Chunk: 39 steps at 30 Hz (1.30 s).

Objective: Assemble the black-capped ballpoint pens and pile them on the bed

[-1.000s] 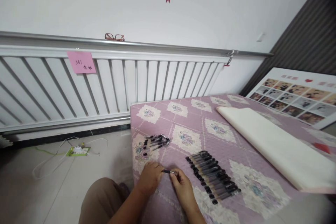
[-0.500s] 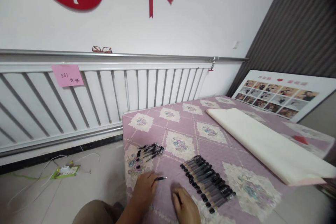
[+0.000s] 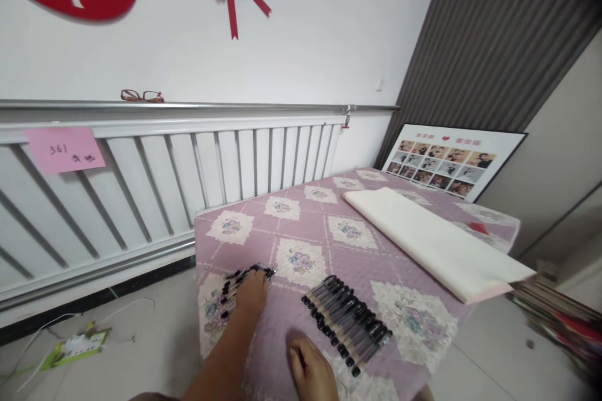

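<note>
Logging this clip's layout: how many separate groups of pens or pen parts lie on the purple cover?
2. A small heap under the left hand, partly hidden, and a neat row right of it, near the right hand.

The left hand [image 3: 251, 293] is no longer joined with the right hand [image 3: 308, 368] on the thin black piece. It is now forward, on the small pile [image 3: 224, 297]. The right hand is drawn back and lies without it.
</note>
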Motion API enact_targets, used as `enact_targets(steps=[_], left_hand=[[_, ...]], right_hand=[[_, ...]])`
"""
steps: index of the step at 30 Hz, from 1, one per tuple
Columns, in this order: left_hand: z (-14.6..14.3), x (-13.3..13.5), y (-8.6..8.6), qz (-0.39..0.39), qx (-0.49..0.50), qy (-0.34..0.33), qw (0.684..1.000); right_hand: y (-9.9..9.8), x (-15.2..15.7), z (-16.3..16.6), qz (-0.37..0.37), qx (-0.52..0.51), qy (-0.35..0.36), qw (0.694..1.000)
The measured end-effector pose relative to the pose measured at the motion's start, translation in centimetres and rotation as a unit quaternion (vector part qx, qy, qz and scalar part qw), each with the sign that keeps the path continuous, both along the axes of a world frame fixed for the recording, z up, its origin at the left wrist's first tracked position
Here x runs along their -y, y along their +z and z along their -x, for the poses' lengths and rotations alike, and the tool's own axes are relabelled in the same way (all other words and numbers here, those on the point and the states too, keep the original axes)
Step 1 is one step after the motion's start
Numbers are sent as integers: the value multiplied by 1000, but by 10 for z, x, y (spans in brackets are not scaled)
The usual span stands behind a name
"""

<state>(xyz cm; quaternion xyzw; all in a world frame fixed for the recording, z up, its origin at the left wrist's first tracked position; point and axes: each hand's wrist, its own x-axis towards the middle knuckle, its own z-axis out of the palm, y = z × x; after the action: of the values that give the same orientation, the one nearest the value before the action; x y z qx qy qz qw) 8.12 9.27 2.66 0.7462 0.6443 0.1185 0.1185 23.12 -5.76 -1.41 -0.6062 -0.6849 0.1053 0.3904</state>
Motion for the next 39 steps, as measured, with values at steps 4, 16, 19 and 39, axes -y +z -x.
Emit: enact_targets(steps=[4,16,19,39], left_hand=[[-3,-4,-3,22,-26,0,999],[-7,32,1,27,71,-25,997],[-5,59,-5,42,119,-57,990],[5,132,-29,13,219,-112,969]], right_hand=[[-2,0,0,-4,1,-7,1000],[-2,2,0,17,-61,-24,998],[-2,2,-1,30,-105,-48,993],[-8,0,-10,45,-255,-58,964]])
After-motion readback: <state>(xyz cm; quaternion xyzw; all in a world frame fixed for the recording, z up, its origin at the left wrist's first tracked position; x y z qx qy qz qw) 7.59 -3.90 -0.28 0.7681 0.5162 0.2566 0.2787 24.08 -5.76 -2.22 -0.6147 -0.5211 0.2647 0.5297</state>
